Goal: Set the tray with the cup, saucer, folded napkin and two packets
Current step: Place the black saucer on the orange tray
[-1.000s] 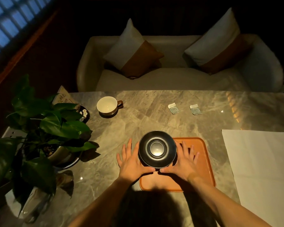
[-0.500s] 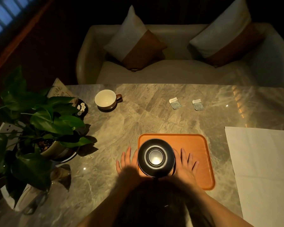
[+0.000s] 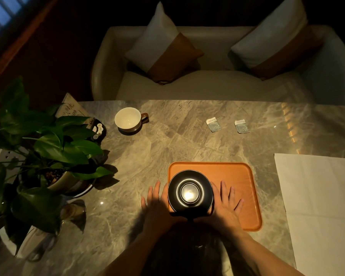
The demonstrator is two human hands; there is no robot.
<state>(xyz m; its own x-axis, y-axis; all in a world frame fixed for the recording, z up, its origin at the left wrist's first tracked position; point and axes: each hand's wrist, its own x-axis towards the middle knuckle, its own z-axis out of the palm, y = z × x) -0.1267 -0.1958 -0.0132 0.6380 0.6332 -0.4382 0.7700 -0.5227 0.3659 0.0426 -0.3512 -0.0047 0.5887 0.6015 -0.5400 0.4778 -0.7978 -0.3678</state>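
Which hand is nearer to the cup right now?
The left. The left hand is at the saucer's left edge, with the cup beyond it, slightly to its left. The right hand is on the saucer's right side over the tray, farther away.

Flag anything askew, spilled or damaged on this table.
Nothing spilled or broken. The saucer, held between both hands, overhangs the tray's left edge rather than sitting centred. The cup stands upright.

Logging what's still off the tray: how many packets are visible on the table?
2. Both lie on the table's far side, beyond the tray: the left packet and the right packet, side by side, apart. None seems hidden.
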